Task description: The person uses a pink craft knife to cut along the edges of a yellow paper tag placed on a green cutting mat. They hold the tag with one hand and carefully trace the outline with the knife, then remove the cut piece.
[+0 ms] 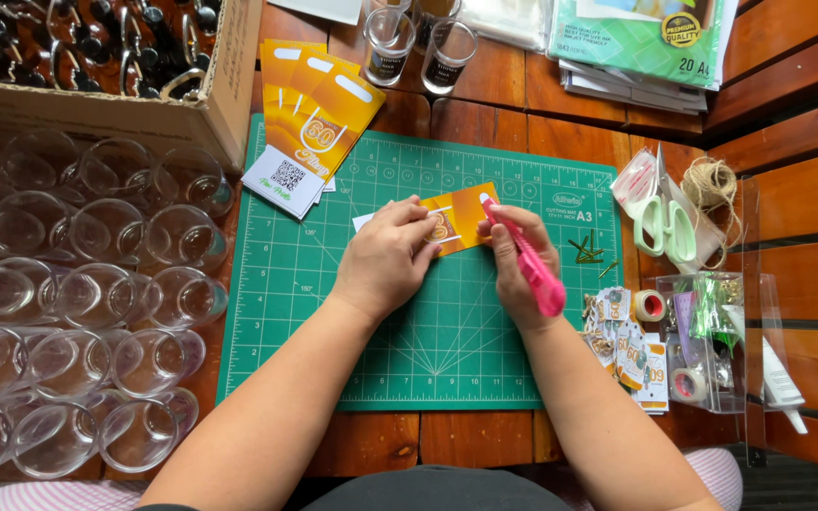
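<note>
Forearms reaching over green mat [333, 322]. Left: clear cups [78, 312]. Left hand [385, 255], fingers flat, pressing orange card [456, 218] at mat's centre. Right hand [523, 260], fingers wrapped around pink knife [532, 270], tip on card. Right: scissors [665, 222], twine [712, 185].

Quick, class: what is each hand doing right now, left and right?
Left hand: fingers pressed flat on the orange card, pinning it to the green cutting mat.
Right hand: closed around a pink craft knife, tip at the card.
</note>
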